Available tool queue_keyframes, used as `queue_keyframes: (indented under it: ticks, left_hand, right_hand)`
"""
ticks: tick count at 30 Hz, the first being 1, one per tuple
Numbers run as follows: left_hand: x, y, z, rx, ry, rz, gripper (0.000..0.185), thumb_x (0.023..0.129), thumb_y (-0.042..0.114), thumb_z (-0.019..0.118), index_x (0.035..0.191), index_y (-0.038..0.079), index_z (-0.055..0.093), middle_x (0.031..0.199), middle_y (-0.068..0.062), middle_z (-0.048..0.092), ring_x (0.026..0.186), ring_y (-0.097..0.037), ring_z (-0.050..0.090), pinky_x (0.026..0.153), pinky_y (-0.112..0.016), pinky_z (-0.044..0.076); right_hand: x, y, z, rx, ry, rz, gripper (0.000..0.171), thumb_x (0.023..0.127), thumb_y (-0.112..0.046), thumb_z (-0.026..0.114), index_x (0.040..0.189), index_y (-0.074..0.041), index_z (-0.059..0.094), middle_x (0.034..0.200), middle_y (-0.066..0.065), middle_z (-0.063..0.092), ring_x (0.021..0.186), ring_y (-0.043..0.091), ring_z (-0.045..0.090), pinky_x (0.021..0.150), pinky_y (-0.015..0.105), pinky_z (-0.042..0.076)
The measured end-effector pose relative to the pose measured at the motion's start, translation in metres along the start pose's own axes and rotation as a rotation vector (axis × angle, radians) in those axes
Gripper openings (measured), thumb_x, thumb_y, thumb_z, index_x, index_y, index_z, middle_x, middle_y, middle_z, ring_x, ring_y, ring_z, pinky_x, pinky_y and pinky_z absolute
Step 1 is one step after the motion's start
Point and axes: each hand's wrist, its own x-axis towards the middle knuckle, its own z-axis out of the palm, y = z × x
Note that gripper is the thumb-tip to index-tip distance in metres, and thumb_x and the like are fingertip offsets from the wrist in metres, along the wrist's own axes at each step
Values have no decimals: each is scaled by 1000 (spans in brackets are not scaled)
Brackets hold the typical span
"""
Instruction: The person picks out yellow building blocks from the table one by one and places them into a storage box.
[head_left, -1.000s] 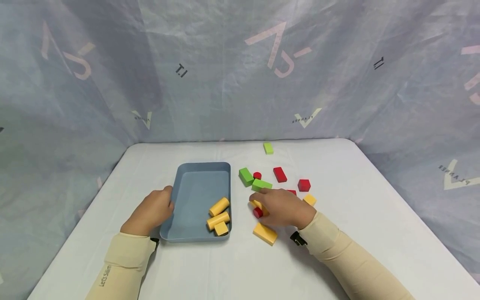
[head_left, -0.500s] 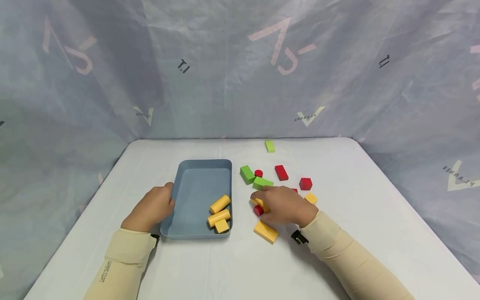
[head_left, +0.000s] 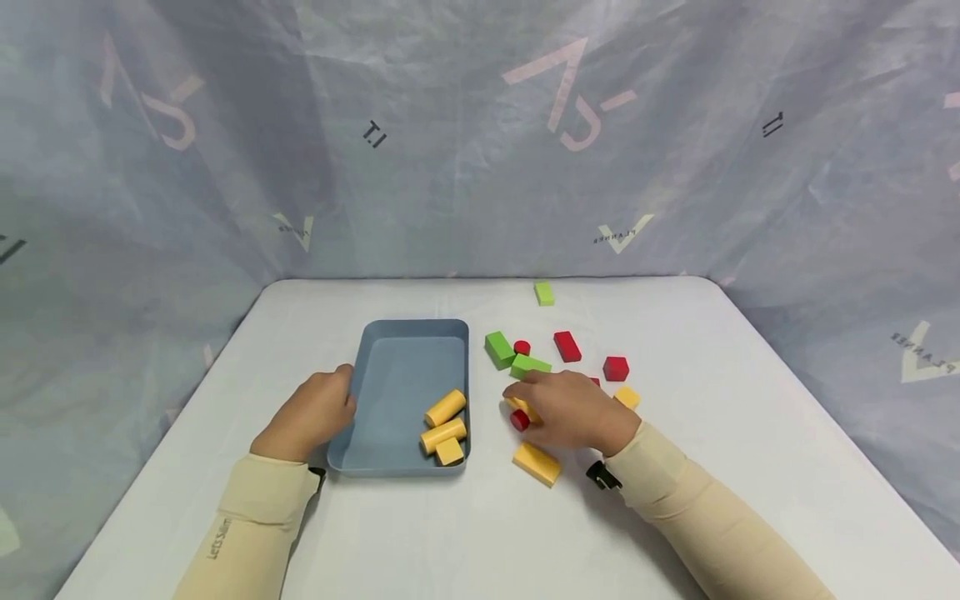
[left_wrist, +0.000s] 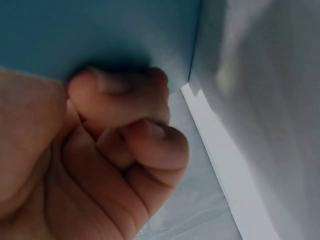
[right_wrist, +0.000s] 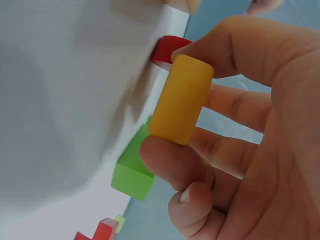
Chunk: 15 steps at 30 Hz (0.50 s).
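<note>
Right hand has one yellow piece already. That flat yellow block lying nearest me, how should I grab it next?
Pinch the flat yellow block across its two long sides, coming straight down from above. It lies flat and low on the table, slanted, with bare cloth along both long edges, so fingers probably fit there; the right hand is just beyond it.

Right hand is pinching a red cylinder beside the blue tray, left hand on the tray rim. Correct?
Not quite: the block is yellow, not red. The right wrist view shows the right hand pinching a yellow cylinder; a red cylinder lies beside it on the table. The left hand does rest at the tray rim.
</note>
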Motion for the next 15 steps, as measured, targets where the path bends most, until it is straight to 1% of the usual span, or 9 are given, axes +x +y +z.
queue_keyframes:
  ticks: [5,7,9,15]
  left_hand:
    - [-1,1,-1,5,-4,-1,28,96,0,58,121,-14,57,97,-26,70,82,-26,67,68,-43,55]
    - [-1,1,-1,1,1,0,32,96,0,58,124,-15,56,100,-27,71,85,-27,69,69,-44,56]
    - [-1,2,-1,-4,4,5,32,96,0,58,124,-15,56,99,-27,71,84,-27,68,69,-43,56]
    - [-2,3,1,0,24,25,28,95,-1,60,119,-16,58,91,-24,70,76,-24,66,65,-42,54]
  right_hand:
    - [-2,-1,-9,3,52,-23,50,82,-25,79,131,-27,69,117,-5,66,62,6,53,58,24,46]
    - [-2,-3,-13,3,65,-26,50,82,-26,81,131,-26,69,121,-4,67,62,6,53,58,23,46]
    - [-2,-5,-16,9,74,-28,50,83,-28,82,131,-26,69,122,-4,67,62,5,53,59,23,46]
    - [-1,-9,-25,43,98,-31,49,84,-31,81,131,-27,68,118,-5,67,60,6,51,59,24,46]
